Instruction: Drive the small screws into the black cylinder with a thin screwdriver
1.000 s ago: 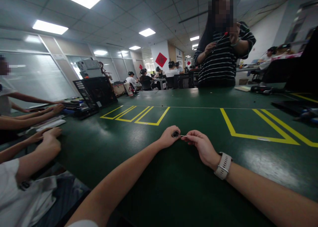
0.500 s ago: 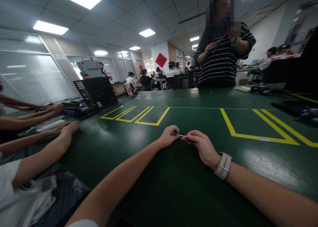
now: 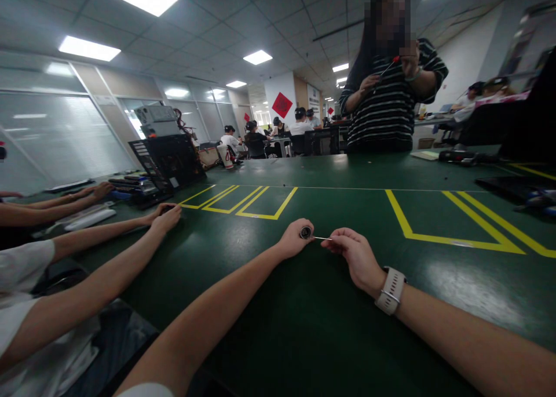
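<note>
- The left hand [image 3: 292, 241] rests on the green surface [image 3: 304, 327] with its grip closed on a small dark ring [image 3: 306, 232], pinched at the fingertips and facing the camera.
- The right hand [image 3: 354, 252] lies just right of the ring, its thumb and forefinger closed on a thin metal pin [image 3: 322, 237].
- The pin's long axis runs nearly level, left to right; its free tip points at the ring and reaches its right edge. Whether it touches or enters the ring is too small to tell.
- The left hand is the nearer one to the ring, since it holds it; the right hand stands off from the ring by the bare stretch of the pin.
- A pale watch [image 3: 391, 290] sits on the right wrist, on the near side away from the ring.
- Beyond the ring, yellow lines [image 3: 243, 203] mark boxes on the surface.
- Far left of the ring, another person's hand [image 3: 167, 216] lies flat on the surface; past it stands an open black case [image 3: 167, 162].
- Across the surface from the ring, a person in a striped top [image 3: 386, 107] stands holding a thin tool [image 3: 386, 68] with a red end in raised hands.
- Far behind the ring, a red diamond sign [image 3: 282, 104] hangs on a wall; its mark cannot be read. A white cup [image 3: 226, 155] bears a red mark, also unreadable. No other writing is legible.
</note>
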The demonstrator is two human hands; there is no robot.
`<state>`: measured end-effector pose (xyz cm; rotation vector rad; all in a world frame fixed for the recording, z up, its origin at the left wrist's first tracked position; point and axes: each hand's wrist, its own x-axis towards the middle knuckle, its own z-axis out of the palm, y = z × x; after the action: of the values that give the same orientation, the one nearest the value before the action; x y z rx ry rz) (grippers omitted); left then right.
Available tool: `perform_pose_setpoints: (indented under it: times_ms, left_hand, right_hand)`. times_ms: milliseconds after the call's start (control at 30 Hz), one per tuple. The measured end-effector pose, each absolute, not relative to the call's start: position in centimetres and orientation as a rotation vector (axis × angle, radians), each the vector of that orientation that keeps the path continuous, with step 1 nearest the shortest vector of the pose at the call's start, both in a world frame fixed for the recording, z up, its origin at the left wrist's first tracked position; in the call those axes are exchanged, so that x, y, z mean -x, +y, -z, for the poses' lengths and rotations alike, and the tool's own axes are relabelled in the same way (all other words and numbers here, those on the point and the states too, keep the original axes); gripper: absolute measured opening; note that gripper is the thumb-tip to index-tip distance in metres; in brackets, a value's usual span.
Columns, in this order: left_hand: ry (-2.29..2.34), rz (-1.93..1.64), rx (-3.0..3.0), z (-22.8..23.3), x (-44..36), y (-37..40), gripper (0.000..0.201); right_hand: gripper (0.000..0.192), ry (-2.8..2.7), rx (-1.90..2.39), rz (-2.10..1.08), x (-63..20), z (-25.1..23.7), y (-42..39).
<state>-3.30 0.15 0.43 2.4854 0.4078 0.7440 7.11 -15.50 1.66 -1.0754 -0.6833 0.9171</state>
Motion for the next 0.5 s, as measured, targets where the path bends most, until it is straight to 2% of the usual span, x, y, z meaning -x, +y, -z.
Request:
perform_pose_setpoints:
  times_ms: [500]
  left_hand:
    - [0.450,-0.739,-2.537,-0.18,3.30,0.34,0.010]
  right_hand:
    - [0.008,-0.722,1.213,-0.790,-6.84,-2.17,-15.85]
